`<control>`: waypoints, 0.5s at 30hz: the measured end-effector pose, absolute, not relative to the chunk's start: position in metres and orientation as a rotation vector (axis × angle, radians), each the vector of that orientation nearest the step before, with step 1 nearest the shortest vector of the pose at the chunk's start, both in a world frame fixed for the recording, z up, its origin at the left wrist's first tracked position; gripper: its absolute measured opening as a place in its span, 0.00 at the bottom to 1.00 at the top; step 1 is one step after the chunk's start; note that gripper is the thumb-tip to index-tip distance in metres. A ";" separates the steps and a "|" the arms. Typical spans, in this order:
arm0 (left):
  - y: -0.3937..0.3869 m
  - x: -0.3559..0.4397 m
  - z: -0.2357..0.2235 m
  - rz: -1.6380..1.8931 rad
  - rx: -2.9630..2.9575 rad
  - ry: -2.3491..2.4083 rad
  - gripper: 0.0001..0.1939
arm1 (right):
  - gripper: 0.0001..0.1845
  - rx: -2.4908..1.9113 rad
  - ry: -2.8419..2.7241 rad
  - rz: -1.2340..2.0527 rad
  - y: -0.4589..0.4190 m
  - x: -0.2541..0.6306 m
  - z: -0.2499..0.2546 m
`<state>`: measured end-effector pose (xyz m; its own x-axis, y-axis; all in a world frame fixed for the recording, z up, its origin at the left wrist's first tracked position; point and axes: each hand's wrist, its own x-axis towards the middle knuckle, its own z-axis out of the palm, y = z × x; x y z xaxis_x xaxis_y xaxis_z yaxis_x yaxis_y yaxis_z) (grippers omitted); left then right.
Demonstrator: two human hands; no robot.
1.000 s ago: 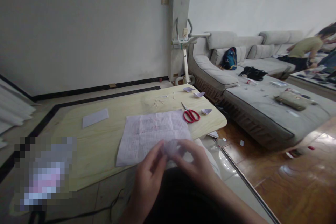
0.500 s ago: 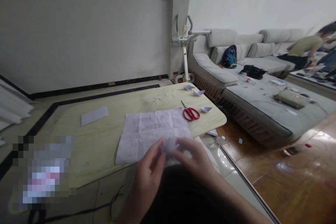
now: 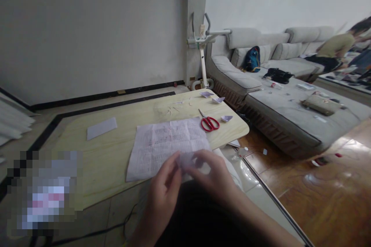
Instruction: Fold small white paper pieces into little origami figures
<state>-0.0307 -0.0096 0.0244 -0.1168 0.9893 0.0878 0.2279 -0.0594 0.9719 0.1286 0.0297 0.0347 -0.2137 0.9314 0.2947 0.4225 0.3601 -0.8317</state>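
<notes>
Between my hands is a small piece of folded white paper (image 3: pixel 188 159), slightly blurred. My left hand (image 3: pixel 165 183) pinches its left side between thumb and fingers. On the right side, my right hand (image 3: pixel 213 171) grips it with thumb and index finger. Just beyond them a large creased printed sheet (image 3: pixel 162 142) lies flat on the pale wooden table (image 3: pixel 116 162). Red-handled scissors (image 3: pixel 209 122) rest at the sheet's far right corner, blades pointing away. Three small folded paper boats, the nearest paper boat (image 3: pixel 226 118) among them, stand along the table's right end.
A folded white paper (image 3: pixel 102 128) lies on the table's left part, and thin paper scraps (image 3: pixel 174 110) near its far edge. Beyond the right end stands a grey sofa (image 3: pixel 284 112) with bags on it. A person (image 3: pixel 336 48) sits at the far right.
The view has shifted slightly, so the room and table sit a little higher and further left. Both hands keep hold of the folded paper, with only small finger movement.
</notes>
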 end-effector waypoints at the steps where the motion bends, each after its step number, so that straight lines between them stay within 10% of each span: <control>1: -0.010 -0.031 0.025 1.243 1.367 1.431 0.18 | 0.11 -1.171 -1.807 0.736 0.029 0.128 0.034; 15: -0.002 -0.029 0.015 1.292 1.143 1.324 0.19 | 0.11 -0.999 -1.870 0.756 0.029 0.128 0.031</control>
<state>-0.0292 -0.0019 0.0153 -0.1343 0.9909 -0.0115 0.0129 0.0134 0.9998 0.1283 0.0291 0.0314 -0.3078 0.8618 0.4032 0.3394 0.4954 -0.7996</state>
